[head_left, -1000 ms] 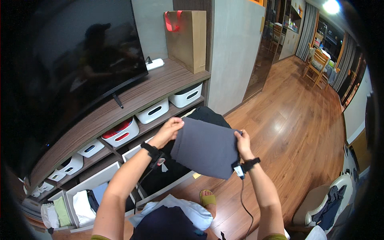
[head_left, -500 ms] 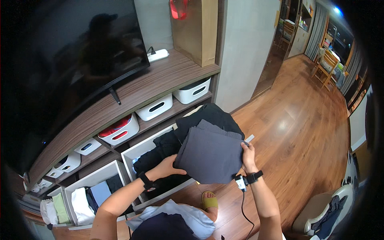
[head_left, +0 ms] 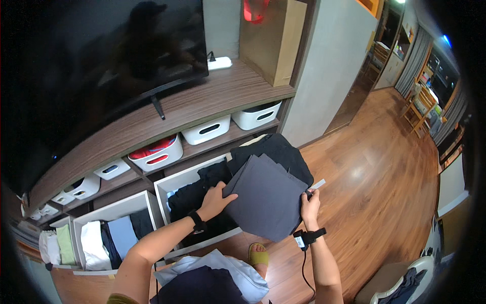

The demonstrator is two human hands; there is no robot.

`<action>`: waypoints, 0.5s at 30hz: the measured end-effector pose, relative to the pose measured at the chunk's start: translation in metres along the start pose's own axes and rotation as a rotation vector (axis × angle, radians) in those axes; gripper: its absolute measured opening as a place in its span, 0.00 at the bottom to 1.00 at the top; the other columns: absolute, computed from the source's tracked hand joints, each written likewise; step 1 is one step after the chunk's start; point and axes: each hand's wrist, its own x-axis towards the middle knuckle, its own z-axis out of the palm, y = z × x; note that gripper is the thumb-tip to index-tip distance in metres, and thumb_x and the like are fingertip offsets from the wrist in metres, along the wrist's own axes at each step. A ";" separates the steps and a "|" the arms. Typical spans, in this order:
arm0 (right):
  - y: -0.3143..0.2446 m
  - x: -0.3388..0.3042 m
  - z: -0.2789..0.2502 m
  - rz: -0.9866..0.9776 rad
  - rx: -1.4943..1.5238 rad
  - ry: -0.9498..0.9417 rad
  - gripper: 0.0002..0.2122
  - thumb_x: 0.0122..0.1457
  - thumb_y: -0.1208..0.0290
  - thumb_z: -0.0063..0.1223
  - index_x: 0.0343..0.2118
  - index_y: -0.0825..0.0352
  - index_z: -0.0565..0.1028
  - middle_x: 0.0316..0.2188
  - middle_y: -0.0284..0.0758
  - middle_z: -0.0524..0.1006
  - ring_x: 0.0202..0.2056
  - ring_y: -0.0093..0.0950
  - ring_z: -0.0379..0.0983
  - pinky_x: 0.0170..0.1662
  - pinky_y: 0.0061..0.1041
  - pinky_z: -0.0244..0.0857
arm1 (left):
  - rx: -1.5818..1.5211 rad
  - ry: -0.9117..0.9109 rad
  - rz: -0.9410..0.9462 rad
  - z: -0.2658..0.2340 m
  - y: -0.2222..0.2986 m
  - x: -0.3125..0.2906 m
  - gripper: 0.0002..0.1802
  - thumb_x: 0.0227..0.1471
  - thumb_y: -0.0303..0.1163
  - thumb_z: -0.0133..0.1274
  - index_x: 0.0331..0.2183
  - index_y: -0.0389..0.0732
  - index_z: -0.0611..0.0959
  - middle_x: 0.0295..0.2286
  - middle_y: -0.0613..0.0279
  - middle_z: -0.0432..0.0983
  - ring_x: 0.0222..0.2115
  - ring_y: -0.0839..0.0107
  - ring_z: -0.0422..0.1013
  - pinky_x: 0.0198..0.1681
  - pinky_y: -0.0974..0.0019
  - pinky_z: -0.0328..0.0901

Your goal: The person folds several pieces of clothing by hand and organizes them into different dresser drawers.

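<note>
A folded dark grey garment point(head_left: 268, 197) is held out flat between my two hands. My left hand point(head_left: 216, 201) grips its left edge, thumb on top. At the right edge, my right hand point(head_left: 310, 206) pinches the cloth; the fingers underneath are partly hidden. Behind the garment, a pile of folded black clothes point(head_left: 283, 144) lies at the far right end of an open white drawer point(head_left: 223, 237). More black clothes point(head_left: 195, 191) fill the drawer's left side. A small white strip point(head_left: 318, 184) sticks out beside my right hand.
At left, another open drawer point(head_left: 152, 207) holds folded white, blue and dark clothes. White bins point(head_left: 206, 130) line the shelf below a large television point(head_left: 111, 66). A chair with dark clothes point(head_left: 405, 289) stands at lower right. My foot in a green slipper point(head_left: 258, 257) is on the wooden floor.
The grey garment has turned slightly, its lower edge now more pointed. My left hand has moved up along its left edge. The whole view has shifted a little.
</note>
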 end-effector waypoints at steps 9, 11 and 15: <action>-0.090 -0.072 -0.016 -0.599 -0.392 -0.097 0.33 0.41 0.75 0.56 0.54 0.73 0.58 0.57 0.54 0.52 0.59 0.54 0.45 0.61 0.49 0.41 | -0.676 -0.568 -0.480 -0.025 0.004 0.014 0.40 0.42 0.48 0.63 0.50 0.32 0.70 0.46 0.55 0.69 0.46 0.66 0.66 0.46 0.67 0.64; -0.114 -0.098 -0.011 -0.537 -0.349 -0.301 0.44 0.38 0.67 0.65 0.58 0.72 0.52 0.59 0.54 0.49 0.61 0.56 0.40 0.61 0.50 0.40 | -0.738 -0.595 -0.419 -0.026 0.014 0.013 0.28 0.44 0.41 0.61 0.44 0.33 0.76 0.41 0.59 0.75 0.38 0.72 0.72 0.43 0.71 0.66; -0.163 -0.113 0.004 -0.518 -0.399 -0.322 0.53 0.35 0.64 0.70 0.62 0.69 0.45 0.62 0.52 0.44 0.62 0.57 0.37 0.60 0.52 0.42 | -0.888 -0.621 -0.174 -0.022 0.094 0.016 0.22 0.44 0.30 0.58 0.43 0.31 0.77 0.39 0.57 0.76 0.39 0.70 0.71 0.45 0.70 0.64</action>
